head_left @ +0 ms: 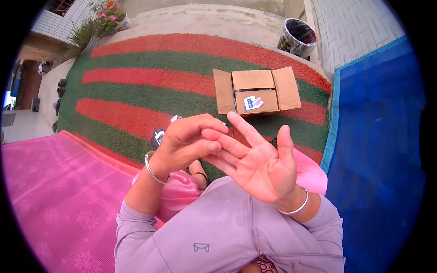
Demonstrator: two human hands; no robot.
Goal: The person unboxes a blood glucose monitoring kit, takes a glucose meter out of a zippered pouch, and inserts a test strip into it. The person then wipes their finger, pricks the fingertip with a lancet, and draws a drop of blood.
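Observation:
My left hand (189, 141) is closed, its thumb and fingers pinching the tip of one finger of my right hand. My right hand (261, 166) is palm up, with its fingers spread and thumb out to the side. A tiny white spot shows beside the left fingertips, too small to make out. Behind my left hand, partly hidden, lie a dark and white device (158, 138) and a small white item (175, 118). Beyond both hands, a cardboard box (255, 81) has its side flaps spread, with a white and blue packet (250, 103) on it.
Red and green striped carpet (159, 59) lies under the box. A lined bin (298, 37) stands at the back right, and potted flowers (108, 18) at the back left. Pink fabric (68, 195) is on the left, a blue mat (378, 150) on the right.

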